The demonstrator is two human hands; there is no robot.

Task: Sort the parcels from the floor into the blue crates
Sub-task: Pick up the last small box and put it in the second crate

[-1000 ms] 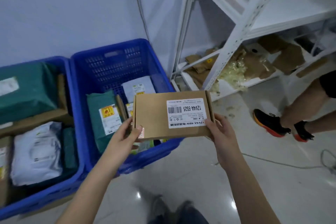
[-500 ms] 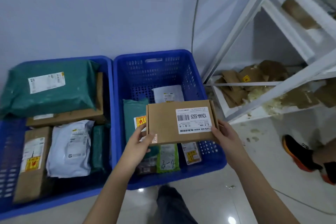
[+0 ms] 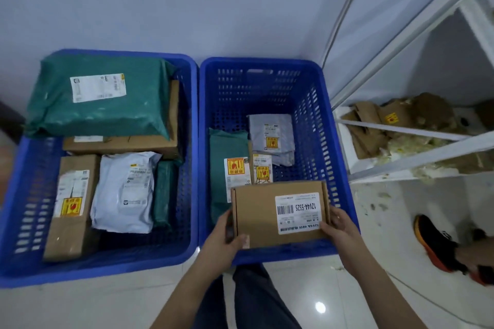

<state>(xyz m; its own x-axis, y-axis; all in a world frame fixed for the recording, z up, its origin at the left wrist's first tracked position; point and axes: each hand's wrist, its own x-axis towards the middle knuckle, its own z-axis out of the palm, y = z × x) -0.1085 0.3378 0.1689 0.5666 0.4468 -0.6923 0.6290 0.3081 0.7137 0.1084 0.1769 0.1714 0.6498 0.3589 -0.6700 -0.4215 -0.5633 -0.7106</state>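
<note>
Over the right blue crate (image 3: 315,125), flat brown labelled carton (image 3: 256,218).

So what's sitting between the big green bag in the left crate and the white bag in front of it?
In the head view, a flat brown cardboard box lies between them, partly under the big green bag, its near edge meeting the white bag.

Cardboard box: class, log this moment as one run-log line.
held: cardboard box | left hand grips | right hand grips | position: over right blue crate | released: no
</note>
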